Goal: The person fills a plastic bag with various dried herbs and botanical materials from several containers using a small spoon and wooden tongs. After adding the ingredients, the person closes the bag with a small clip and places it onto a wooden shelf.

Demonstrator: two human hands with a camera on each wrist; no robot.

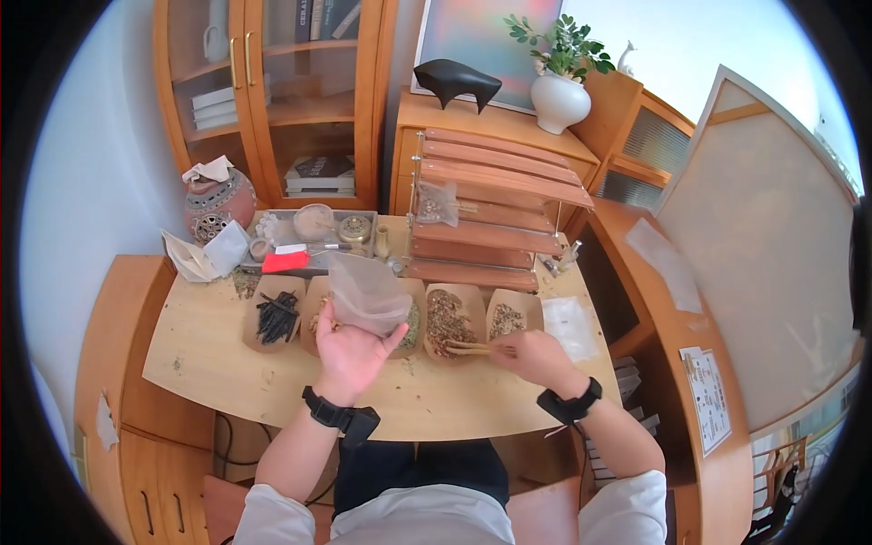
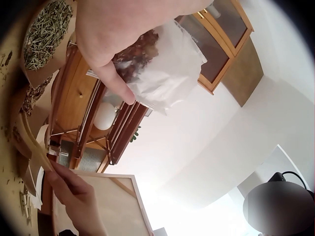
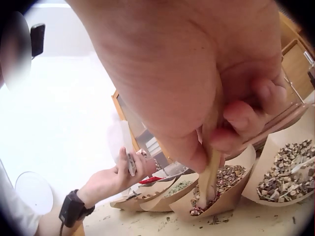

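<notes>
My left hand [image 1: 352,361], palm up, holds a translucent pouch [image 1: 368,295] between thumb and fingers. In the left wrist view, reddish-brown dried pieces [image 2: 140,55] show inside it. With my right hand [image 1: 538,360] I grip wooden tongs [image 3: 211,169] in curled fingers. Their tips reach into the paper tray [image 3: 229,202] of mixed red and brown dried herbs [image 1: 447,316]. To its right stands a tray of pale chopped pieces [image 1: 509,318]. Green herb bits [image 2: 48,34] fill a tray on its left, partly hidden by my left hand in the head view. Black sticks [image 1: 278,315] lie in the leftmost tray.
Behind the trays stands a tiered wooden rack [image 1: 490,209] with a small clear bag [image 1: 437,203] on it. A grey tray [image 1: 338,259] of small pots, a red packet [image 1: 285,262] and a patterned jar [image 1: 219,207] are back left. Flat clear bags [image 1: 569,327] lie at the right.
</notes>
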